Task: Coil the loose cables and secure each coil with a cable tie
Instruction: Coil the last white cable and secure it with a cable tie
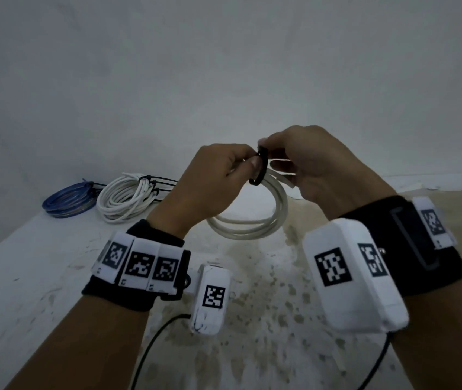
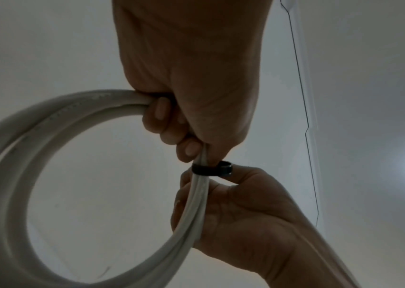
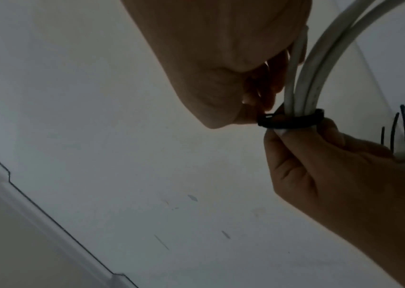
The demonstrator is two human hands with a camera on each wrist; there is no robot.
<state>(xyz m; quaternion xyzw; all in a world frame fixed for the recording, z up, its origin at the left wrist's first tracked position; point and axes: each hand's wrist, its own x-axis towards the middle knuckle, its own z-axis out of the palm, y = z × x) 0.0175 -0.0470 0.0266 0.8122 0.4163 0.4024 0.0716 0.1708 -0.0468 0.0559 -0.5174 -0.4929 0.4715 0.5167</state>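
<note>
White table (image 1: 27, 277), paint worn off to tan speckled patches (image 1: 266, 305) in the middle and near parts, with a bigger tan area (image 1: 455, 201) far right. Plain grey-white wall (image 1: 224, 66) behind the table. Left wrist view: thin dark stepped line (image 2: 302, 87) down a pale surface. Right wrist view: stepped pale trim (image 3: 48, 220) lower left, small dark marks (image 3: 192, 197) mid-frame.

Black wristbands (image 1: 151, 235) wrap both wrists, carrying white blocks (image 1: 137, 261) printed with black square markers. A white camera box (image 1: 351, 274) sits by each wrist, trailing a thin black cable (image 1: 151, 344).
</note>
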